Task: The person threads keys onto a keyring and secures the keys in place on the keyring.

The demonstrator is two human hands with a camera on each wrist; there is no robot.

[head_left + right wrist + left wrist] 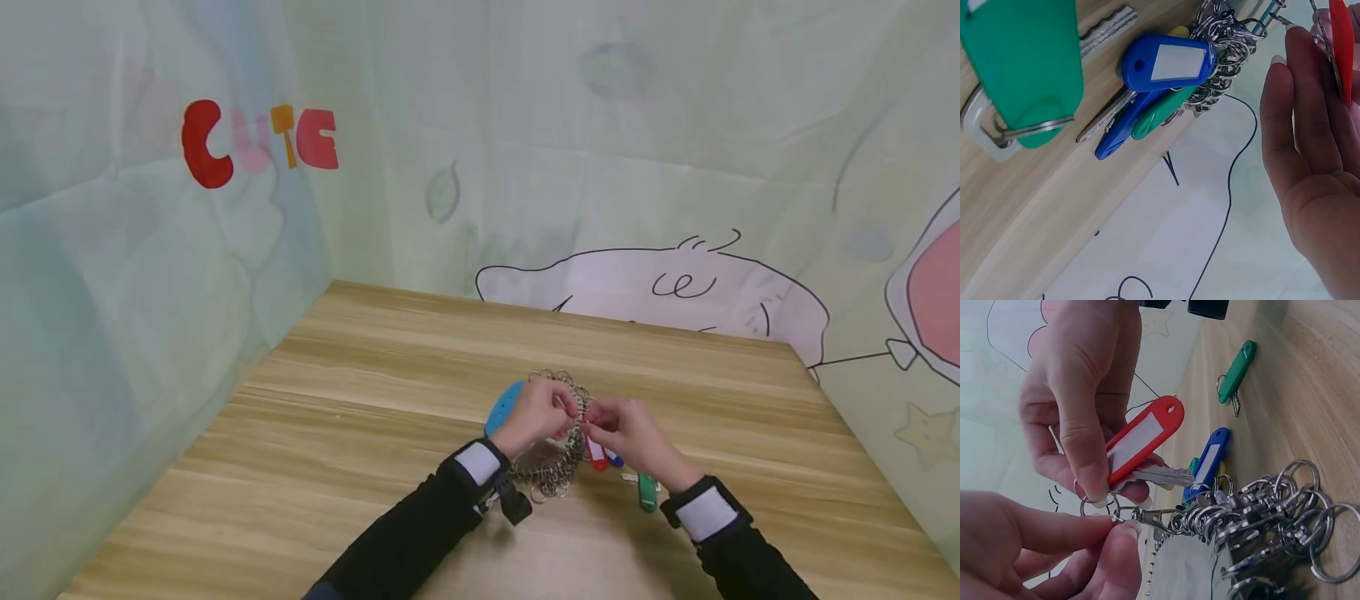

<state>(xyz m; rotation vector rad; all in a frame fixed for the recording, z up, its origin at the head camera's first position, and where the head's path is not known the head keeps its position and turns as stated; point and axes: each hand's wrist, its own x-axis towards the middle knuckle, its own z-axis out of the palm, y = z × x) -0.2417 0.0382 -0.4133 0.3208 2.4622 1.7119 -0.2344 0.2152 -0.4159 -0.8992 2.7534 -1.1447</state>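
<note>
My left hand [536,414] pinches a small metal swivel clasp [1152,517] by its ring end, between thumb and index finger. Close beside it, my right hand [632,432] holds a red key tag [1145,440] with a white label, and a silver key [1163,475] hangs with it. A thin split ring spans the fingertips of both hands; whether it is hooked through the clasp I cannot tell. Under the hands lies a heap of metal rings and clasps [553,482], partly hidden by the left hand. A blue round piece [502,407] shows behind the left hand.
Blue key tags [1175,62] and a smaller green tag [1163,114] lie against the ring heap. Another green key tag [647,493] with a key rests on the wooden table [337,433], near the right wrist. Printed cloth walls [450,100] border the table's back and left.
</note>
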